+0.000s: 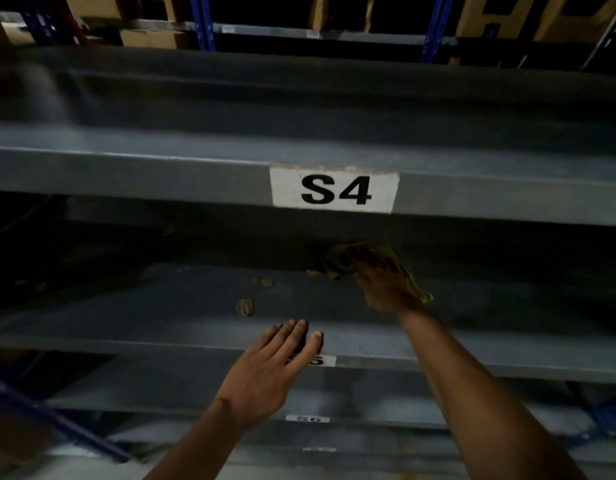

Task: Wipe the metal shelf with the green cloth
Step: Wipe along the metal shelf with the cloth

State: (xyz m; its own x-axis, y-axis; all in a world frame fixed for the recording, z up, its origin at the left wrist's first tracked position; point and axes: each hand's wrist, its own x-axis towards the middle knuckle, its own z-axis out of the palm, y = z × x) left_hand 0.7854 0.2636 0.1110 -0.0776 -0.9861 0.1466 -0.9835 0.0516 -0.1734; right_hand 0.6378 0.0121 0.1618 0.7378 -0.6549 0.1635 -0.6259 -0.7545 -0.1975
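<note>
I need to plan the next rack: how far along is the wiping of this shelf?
Midway at best. The right hand presses the green cloth deep on the metal shelf; the left hand rests open on its front edge. Brown debris lies left of the cloth, still to be wiped away.

The metal shelf (182, 317) is a dull blue-grey, as are the shelves above and below it, and the green cloth (337, 261) on it is a yellowish olive green, dim in the shadow. The label (334, 190) on the beam above is white with bold black "S4", and smaller white labels (308, 418) with dark print sit on lower beams. Brownish-tan scraps (245, 307) dot the shelf; the uprights (202, 22) are blue and the cartons (149, 38) behind are tan cardboard.
</note>
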